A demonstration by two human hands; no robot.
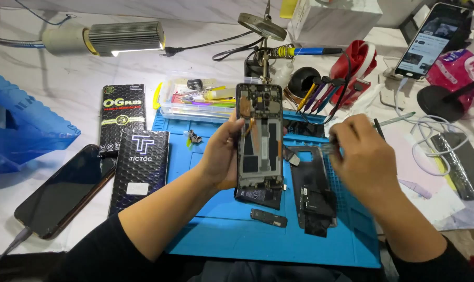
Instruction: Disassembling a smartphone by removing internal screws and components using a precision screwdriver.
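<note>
My left hand (222,154) holds an opened phone frame (259,137) upright above the blue work mat (221,235), its bare insides facing me. My right hand (361,156) is to the right of the frame, fingers pinched on thin metal tweezers (328,148) whose tip points toward the frame. A black back cover (306,167) and dark loose phone parts (268,217) lie on the mat under and beside the frame.
Two black flat boxes (139,167) and a dark phone (64,190) lie left of the mat. A clear parts tray (195,102), a soldering iron stand (266,52) and a tool holder (320,89) stand behind. A lit phone (433,39) leans at the back right. A lamp (119,39) shines at the back left.
</note>
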